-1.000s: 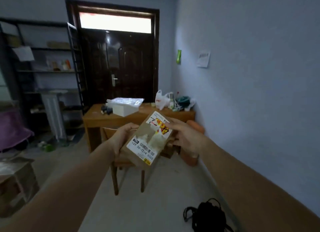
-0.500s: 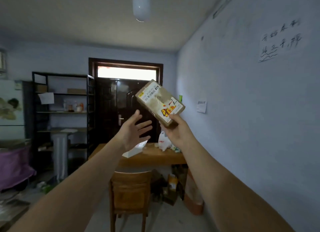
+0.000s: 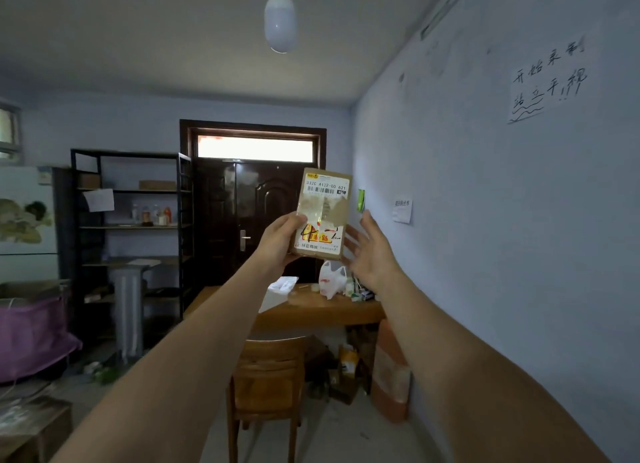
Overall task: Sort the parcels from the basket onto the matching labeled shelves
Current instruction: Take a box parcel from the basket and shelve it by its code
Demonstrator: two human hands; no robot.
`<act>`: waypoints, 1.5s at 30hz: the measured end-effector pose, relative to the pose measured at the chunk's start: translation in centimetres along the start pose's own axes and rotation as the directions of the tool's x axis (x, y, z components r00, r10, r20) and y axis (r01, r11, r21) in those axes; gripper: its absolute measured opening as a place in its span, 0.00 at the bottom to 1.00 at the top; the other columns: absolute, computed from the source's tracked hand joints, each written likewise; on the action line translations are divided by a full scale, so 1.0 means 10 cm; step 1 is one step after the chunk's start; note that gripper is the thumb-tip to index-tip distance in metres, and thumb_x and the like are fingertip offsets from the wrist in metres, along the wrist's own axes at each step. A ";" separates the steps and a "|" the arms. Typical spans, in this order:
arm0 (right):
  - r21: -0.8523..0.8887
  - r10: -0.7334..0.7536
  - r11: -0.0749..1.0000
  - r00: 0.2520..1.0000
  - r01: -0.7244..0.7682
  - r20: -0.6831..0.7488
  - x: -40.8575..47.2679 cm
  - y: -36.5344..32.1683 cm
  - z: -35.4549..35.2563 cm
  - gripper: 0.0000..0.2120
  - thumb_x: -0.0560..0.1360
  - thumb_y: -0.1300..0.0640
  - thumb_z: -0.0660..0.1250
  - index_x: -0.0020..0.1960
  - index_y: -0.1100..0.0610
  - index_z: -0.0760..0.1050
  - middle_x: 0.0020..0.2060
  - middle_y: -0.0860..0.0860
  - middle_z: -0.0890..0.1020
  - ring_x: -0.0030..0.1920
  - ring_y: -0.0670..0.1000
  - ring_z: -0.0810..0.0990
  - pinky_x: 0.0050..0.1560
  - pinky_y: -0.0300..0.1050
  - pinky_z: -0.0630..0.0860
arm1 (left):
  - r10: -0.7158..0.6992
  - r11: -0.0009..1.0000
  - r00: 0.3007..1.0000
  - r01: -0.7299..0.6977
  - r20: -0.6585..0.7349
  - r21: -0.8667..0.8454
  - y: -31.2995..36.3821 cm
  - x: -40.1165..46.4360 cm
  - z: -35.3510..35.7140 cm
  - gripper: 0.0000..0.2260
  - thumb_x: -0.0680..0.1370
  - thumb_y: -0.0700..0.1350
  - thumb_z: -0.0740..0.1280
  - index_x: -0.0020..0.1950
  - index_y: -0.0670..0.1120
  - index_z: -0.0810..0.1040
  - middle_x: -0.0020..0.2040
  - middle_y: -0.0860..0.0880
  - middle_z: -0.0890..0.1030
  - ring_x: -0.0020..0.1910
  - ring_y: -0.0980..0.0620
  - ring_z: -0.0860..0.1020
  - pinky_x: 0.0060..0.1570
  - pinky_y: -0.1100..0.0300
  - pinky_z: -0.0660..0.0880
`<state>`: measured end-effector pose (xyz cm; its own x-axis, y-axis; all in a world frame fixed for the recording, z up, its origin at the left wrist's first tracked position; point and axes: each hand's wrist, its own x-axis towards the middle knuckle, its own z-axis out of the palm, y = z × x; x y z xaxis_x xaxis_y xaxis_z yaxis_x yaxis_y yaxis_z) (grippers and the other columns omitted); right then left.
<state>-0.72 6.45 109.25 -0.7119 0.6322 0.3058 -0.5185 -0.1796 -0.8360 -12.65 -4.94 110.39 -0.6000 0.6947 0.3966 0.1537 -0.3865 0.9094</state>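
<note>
Head view: my left hand [image 3: 277,239] grips the parcel [image 3: 322,213] by its lower left edge, thumb over the front, fingers curled behind. It's held upright at arm's length with the label side facing the camera, so I judge this is a label read. The printed code strip sits at the top edge, the yellow-red sticker near the bottom edge.

My right hand [image 3: 369,251] is spread, palm toward the parcel's right edge, just beside it. Can't tell whether a fingertip touches. It holds nothing; likely ready to steady or re-grip.

Parcel is in the air, on no shelf yet. The black shelving unit [image 3: 131,227] stands well apart, against the far wall left of the door [image 3: 242,217]. Paper sheet [image 3: 99,199] hangs on its upper left post, probably a shelf label, too small to read.

Next, by my judgement: match the code to a shelf, then carry it over. Basket isn't identifiable here.
</note>
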 end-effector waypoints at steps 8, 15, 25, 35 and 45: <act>-0.401 -0.016 0.916 0.997 -0.013 -0.069 -0.14 0.17 -0.29 0.16 0.76 0.52 0.67 0.63 0.51 0.75 0.51 0.51 0.84 0.52 0.52 0.82 0.48 0.49 0.79 | -0.130 0.968 0.991 0.121 -0.024 -0.218 -0.68 -0.25 0.29 0.11 0.80 0.47 0.62 0.58 0.44 0.77 0.50 0.43 0.83 0.47 0.47 0.82 0.44 0.54 0.80; -0.380 0.012 0.924 0.996 -0.043 -0.083 -0.17 0.47 -0.56 0.17 0.75 0.54 0.67 0.64 0.49 0.74 0.51 0.52 0.84 0.52 0.54 0.83 0.54 0.52 0.79 | -0.225 0.954 0.971 0.204 -0.075 -0.220 -1.02 -0.31 0.31 0.15 0.76 0.48 0.65 0.62 0.47 0.77 0.53 0.42 0.83 0.52 0.44 0.82 0.48 0.51 0.79; -0.299 0.036 0.953 0.996 -0.059 -0.081 -0.19 0.75 -0.64 0.14 0.75 0.55 0.68 0.60 0.47 0.76 0.52 0.53 0.84 0.53 0.55 0.83 0.56 0.57 0.78 | -0.224 0.959 0.974 0.221 0.001 -0.179 -1.21 -0.34 0.13 0.16 0.78 0.46 0.64 0.65 0.44 0.74 0.55 0.40 0.82 0.53 0.42 0.81 0.55 0.45 0.78; -0.163 -0.021 0.987 0.987 -0.005 -0.158 -0.30 0.81 -0.70 0.19 0.73 0.56 0.69 0.64 0.50 0.74 0.52 0.55 0.84 0.52 0.57 0.83 0.55 0.57 0.79 | -0.268 0.912 0.963 0.249 -0.015 -0.327 -1.23 -0.46 0.38 0.10 0.80 0.46 0.62 0.59 0.46 0.77 0.55 0.41 0.82 0.55 0.42 0.80 0.57 0.44 0.76; -0.195 -0.088 0.979 0.979 0.051 -0.185 -0.46 0.65 -0.68 0.23 0.73 0.48 0.69 0.66 0.50 0.73 0.55 0.56 0.83 0.54 0.58 0.82 0.58 0.65 0.76 | -0.228 0.912 0.973 0.209 -0.012 -0.353 -0.98 -0.62 0.60 0.14 0.78 0.46 0.63 0.63 0.47 0.76 0.54 0.41 0.82 0.54 0.42 0.81 0.58 0.44 0.76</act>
<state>2.41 7.45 99.33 -0.5638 0.7738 0.2887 -0.4517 0.0038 -0.8922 -5.73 -1.84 99.79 -0.6290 0.7570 0.1769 -0.2625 -0.4209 0.8683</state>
